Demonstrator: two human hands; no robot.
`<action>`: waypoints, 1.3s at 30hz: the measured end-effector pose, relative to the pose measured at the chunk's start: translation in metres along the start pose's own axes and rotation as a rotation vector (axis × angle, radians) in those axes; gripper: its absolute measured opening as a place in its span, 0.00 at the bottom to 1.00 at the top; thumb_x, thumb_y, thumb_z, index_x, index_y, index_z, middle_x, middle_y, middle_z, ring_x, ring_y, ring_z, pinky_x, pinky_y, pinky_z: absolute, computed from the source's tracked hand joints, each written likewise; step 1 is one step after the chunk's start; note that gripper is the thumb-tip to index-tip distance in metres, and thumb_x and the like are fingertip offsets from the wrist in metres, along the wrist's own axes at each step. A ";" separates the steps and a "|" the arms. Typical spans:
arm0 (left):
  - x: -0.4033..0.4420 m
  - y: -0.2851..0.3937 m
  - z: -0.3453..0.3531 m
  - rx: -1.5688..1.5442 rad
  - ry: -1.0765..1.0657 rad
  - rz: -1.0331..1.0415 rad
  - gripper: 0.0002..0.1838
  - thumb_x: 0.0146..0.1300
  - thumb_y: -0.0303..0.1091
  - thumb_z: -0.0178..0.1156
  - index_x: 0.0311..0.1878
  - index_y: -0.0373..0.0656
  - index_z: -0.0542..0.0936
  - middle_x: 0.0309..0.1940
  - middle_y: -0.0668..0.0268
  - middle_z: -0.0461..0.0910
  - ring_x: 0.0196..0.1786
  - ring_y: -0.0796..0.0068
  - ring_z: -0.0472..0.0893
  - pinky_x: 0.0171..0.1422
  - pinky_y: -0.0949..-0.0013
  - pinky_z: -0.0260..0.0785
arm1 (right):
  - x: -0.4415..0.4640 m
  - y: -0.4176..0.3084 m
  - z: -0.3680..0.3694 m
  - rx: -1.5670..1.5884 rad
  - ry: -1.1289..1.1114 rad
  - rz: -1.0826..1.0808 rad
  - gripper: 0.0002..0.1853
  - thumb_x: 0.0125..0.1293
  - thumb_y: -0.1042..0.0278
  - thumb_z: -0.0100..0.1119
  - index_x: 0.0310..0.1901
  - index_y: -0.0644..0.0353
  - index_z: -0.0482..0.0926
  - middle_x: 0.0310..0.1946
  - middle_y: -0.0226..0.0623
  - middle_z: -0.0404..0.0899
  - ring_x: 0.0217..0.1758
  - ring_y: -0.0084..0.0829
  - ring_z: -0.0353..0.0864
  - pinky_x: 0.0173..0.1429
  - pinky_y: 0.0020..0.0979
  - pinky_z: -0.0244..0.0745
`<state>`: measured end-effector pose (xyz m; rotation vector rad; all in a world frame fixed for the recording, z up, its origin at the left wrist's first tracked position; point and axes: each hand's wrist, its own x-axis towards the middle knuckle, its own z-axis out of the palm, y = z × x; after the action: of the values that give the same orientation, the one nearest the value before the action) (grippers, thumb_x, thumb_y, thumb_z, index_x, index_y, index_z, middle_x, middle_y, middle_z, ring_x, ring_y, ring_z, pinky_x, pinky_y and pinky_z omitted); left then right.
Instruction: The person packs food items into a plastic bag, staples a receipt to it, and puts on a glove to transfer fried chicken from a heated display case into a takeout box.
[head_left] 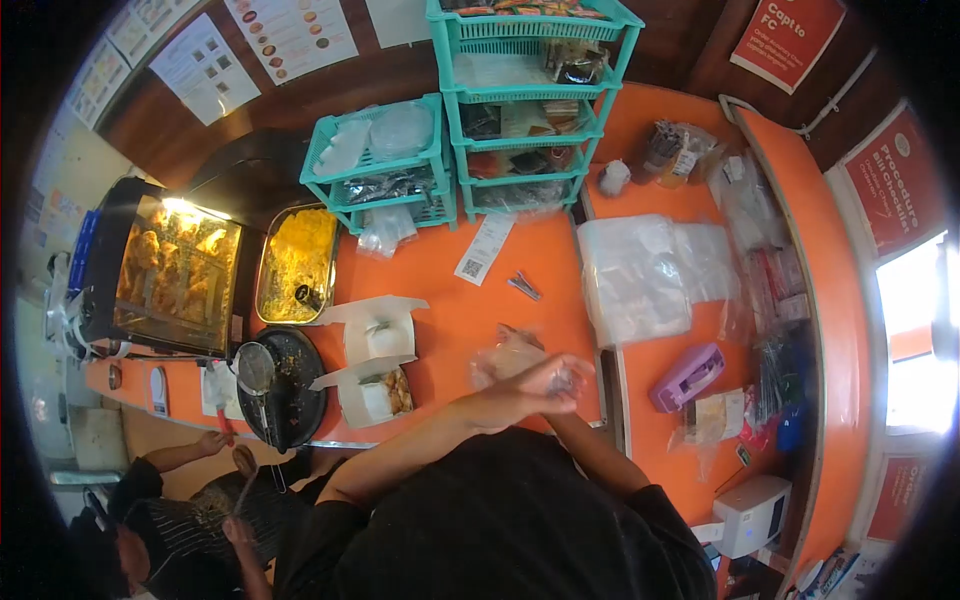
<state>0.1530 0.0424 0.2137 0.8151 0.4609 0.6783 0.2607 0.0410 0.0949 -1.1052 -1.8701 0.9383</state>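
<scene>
As the left hand (548,388) overlaps the right hand (521,338), finger grip is indeterminable; tugging could tear the plastic bag (489,368), twelve o'clock.

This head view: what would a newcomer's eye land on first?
Probably the lit case of golden-brown food at the left. Then perhaps the bright orange counter across the middle, with a tall teal rack at its back. Nearer, the left hand is beside a clear bag.
</scene>
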 end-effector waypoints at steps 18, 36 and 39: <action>-0.012 0.028 -0.026 0.902 0.137 -0.033 0.29 0.71 0.39 0.58 0.70 0.40 0.62 0.64 0.53 0.69 0.67 0.60 0.72 0.69 0.63 0.66 | 0.014 0.142 0.092 0.348 -0.103 0.010 0.27 0.75 0.50 0.49 0.67 0.60 0.65 0.57 0.43 0.72 0.57 0.41 0.76 0.64 0.48 0.72; -0.005 -0.127 -0.145 1.451 0.809 0.144 0.45 0.57 0.45 0.68 0.73 0.35 0.60 0.77 0.53 0.54 0.78 0.49 0.54 0.75 0.33 0.47 | 0.044 0.019 0.075 -0.167 0.015 0.209 0.12 0.70 0.64 0.58 0.46 0.65 0.76 0.46 0.51 0.78 0.46 0.50 0.78 0.62 0.44 0.73; 0.017 -0.138 -0.136 1.472 1.369 0.182 0.36 0.63 0.47 0.63 0.72 0.45 0.66 0.70 0.57 0.69 0.73 0.59 0.65 0.77 0.43 0.50 | 0.041 0.010 0.070 -0.190 -0.018 -0.044 0.18 0.65 0.65 0.61 0.54 0.63 0.73 0.48 0.49 0.78 0.50 0.49 0.78 0.60 0.42 0.74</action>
<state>0.1325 0.0546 0.0210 1.6801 2.3179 0.9731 0.1893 0.0676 0.0647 -1.1652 -2.0222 0.7599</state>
